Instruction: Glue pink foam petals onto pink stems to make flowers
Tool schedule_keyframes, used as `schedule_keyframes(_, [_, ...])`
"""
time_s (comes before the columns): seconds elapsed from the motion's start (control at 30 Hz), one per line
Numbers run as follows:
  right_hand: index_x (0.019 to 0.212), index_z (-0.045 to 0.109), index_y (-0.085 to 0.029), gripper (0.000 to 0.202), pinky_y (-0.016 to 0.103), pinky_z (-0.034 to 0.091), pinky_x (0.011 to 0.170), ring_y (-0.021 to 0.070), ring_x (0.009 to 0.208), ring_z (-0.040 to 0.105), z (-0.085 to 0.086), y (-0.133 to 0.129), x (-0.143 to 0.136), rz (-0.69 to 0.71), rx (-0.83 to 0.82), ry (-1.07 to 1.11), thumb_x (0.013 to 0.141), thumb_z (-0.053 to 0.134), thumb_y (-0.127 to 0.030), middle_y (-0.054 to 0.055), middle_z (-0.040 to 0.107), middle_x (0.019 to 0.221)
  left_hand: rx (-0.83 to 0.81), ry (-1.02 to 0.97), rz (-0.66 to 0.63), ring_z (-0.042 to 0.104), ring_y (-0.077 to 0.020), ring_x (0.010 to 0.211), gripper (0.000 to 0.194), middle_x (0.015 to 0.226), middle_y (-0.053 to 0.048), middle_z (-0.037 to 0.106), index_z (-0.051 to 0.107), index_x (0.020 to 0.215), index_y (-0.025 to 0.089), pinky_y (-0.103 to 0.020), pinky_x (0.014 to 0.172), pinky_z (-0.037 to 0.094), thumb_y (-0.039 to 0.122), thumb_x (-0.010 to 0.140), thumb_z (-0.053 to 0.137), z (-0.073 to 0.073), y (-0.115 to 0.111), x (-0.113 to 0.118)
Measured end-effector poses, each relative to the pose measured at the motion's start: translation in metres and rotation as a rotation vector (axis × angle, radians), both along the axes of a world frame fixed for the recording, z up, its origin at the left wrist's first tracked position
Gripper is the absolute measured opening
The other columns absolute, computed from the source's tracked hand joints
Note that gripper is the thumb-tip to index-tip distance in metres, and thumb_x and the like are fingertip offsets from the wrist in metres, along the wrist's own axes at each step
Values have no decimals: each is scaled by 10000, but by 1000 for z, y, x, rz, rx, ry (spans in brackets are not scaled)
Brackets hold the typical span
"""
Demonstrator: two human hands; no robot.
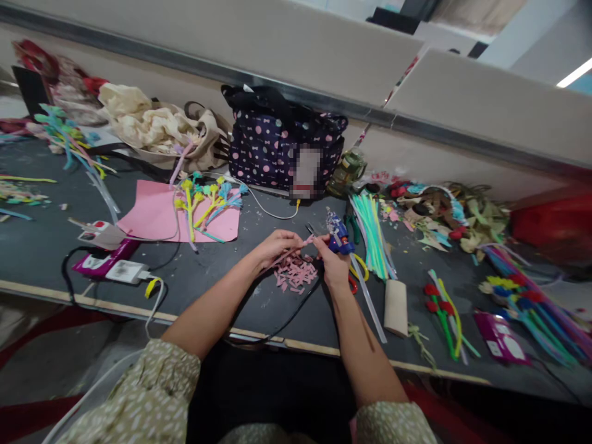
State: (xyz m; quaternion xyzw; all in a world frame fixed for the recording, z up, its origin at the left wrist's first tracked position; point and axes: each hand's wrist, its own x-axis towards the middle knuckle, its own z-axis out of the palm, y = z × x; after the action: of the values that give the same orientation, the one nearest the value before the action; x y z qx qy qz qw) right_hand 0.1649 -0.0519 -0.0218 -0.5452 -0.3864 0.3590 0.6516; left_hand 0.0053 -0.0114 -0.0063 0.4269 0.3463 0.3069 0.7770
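Note:
Over the middle of the dark table, my left hand is closed, its fingers pinching a thin pink stem. My right hand is closed too, its thumb and finger pressed at the stem's tip end; small pink bits seem to be there, too fine to tell apart. Below both hands lies a heap of small cut pink strips. A blue glue gun with a long clear glue stick lies just right of my right hand. Yellow and red handles show beside it.
Pink paper with yellow and blue stems is at left, near a purple power strip. A patterned bag stands behind. To the right are green pipe cleaners, a beige roll and red-tipped stems. A black cord crosses the front edge.

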Motion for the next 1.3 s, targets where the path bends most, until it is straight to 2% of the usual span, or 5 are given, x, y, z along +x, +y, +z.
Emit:
schedule_keyframes(0.3, [784,662,-173,280,268,470,645,119,647,569,-6,1,3,-11,11,-104,676,766,-410,-10,652,771,33,9,-18,534,-85,391,261,563,-6,618,648,730,116,-179,388,404,324,646,781,0,-1,-1])
schedule_keyframes(0.6, [795,666,-175,290,251,459,624,107,632,556,-4,-1,2,-25,-31,-139,678,759,-423,-19,652,774,62,4,-25,531,-83,395,260,561,-3,615,641,735,122,-177,390,396,334,660,773,-4,0,-1])
schedule_keyframes(1.0, [819,651,-163,329,260,477,635,135,689,579,-4,-2,2,-26,-37,-163,685,739,-450,14,654,800,72,4,-34,519,-72,401,268,563,6,610,642,737,121,-175,409,385,337,654,776,-1,0,-2])
schedule_keyframes(1.3, [814,651,-169,320,257,474,595,124,642,571,-1,-3,0,-18,-31,-135,674,744,-442,5,654,781,95,-5,-37,519,-75,411,274,563,1,605,642,736,112,-178,418,370,338,655,774,-1,0,-2])
